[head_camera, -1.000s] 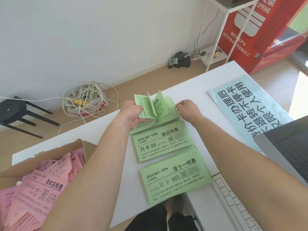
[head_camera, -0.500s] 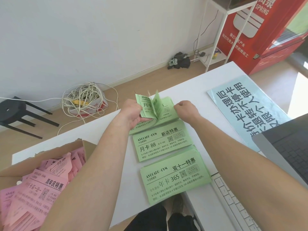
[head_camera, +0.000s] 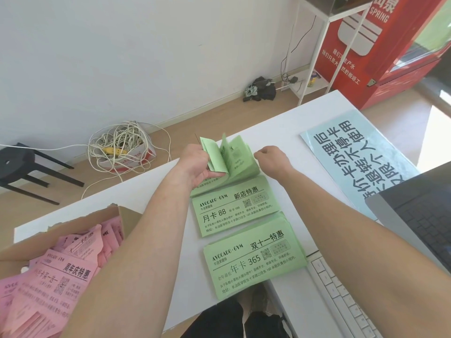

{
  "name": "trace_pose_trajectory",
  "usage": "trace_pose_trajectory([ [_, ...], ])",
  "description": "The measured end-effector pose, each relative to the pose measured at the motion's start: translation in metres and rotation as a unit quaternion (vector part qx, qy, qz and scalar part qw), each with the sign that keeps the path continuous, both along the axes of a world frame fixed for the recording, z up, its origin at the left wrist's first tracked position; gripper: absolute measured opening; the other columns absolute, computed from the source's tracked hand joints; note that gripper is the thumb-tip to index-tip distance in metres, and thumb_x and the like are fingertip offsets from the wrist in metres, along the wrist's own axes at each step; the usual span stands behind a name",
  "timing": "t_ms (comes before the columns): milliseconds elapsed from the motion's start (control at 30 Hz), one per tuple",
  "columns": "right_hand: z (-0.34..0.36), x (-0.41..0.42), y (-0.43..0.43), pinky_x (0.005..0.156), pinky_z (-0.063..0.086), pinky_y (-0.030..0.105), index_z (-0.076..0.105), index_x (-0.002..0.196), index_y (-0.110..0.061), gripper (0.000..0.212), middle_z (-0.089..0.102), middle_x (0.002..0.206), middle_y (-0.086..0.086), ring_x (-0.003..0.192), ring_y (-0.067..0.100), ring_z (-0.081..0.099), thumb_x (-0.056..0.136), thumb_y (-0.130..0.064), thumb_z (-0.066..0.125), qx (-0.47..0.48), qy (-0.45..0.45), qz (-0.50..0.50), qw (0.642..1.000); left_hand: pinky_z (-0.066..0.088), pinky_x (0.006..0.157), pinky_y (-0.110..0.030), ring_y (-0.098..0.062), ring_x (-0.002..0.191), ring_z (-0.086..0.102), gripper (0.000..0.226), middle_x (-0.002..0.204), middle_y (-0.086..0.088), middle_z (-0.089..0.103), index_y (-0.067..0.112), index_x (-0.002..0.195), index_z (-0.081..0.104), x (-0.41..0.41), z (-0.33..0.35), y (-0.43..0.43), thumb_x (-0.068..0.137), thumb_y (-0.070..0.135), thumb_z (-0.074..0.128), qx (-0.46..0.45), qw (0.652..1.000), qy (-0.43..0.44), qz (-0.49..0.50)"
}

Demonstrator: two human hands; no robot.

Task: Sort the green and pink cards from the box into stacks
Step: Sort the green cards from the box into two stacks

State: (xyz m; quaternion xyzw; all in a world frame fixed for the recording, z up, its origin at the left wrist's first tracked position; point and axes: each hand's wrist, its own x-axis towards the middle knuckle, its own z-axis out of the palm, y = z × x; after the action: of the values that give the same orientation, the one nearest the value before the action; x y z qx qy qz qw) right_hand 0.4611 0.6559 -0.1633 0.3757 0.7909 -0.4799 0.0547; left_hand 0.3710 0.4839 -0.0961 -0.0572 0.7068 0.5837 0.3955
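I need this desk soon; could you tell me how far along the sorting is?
Done: two green stacks lie flat on the table. In hand: the left hand grips a third green bundle, right hand at its edge. Left: the pink cards sit in the box, no pink stack showing.

View ahead of me: a plain white wall (head_camera: 122,57) meets a pale wooden floor (head_camera: 207,118), on which stand a black stool (head_camera: 17,162) at left, a box (head_camera: 131,160) of tangled white cable (head_camera: 117,140) and a dark heap of cloth (head_camera: 262,90). At right, a white frame shelf (head_camera: 314,57) stands before a red cabinet (head_camera: 390,57); a sunlit patch (head_camera: 436,132) lies on the floor beyond my white bench (head_camera: 280,123).
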Motion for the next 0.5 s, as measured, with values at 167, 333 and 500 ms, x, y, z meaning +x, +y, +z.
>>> trace_pose_trajectory([
  [167,0.0005,0.0027,-0.0004,0.06,0.021,0.034,0.03,0.068,-0.021,0.028,0.032,0.067,0.001,0.065,0.021,0.027,0.09,-0.013,0.044,0.003,0.005,0.006,1.0,0.057,0.079,-0.058,-0.042,0.096,0.067,0.035,0.107,-0.024,0.066,-0.005,0.099,0.057,0.0014,-0.0011,0.0031,0.095,-0.021,0.026,0.0,1.0,0.001,-0.005],
  [333,0.0016,0.0047,-0.0009,0.064,0.029,0.033,0.044,0.077,-0.016,0.015,0.043,0.074,0.004,0.07,0.022,0.036,0.092,-0.015,0.046,-0.002,0.0,-0.003,1.0,0.058,0.081,-0.057,-0.042,0.098,0.069,0.035,0.108,-0.022,0.068,-0.002,0.102,0.058,0.0026,-0.0027,0.0062,0.097,-0.018,0.028,0.006,1.0,-0.003,-0.016],
  [500,0.003,0.008,0.0004,0.062,0.025,0.033,0.037,0.074,-0.017,0.021,0.037,0.071,0.003,0.069,0.022,0.032,0.092,-0.015,0.046,-0.005,0.002,-0.006,1.0,0.057,0.079,-0.057,-0.039,0.098,0.069,0.04,0.117,-0.024,0.066,0.001,0.106,0.059,0.0018,-0.0068,0.0095,0.095,-0.02,0.027,0.004,1.0,0.003,-0.019],
])
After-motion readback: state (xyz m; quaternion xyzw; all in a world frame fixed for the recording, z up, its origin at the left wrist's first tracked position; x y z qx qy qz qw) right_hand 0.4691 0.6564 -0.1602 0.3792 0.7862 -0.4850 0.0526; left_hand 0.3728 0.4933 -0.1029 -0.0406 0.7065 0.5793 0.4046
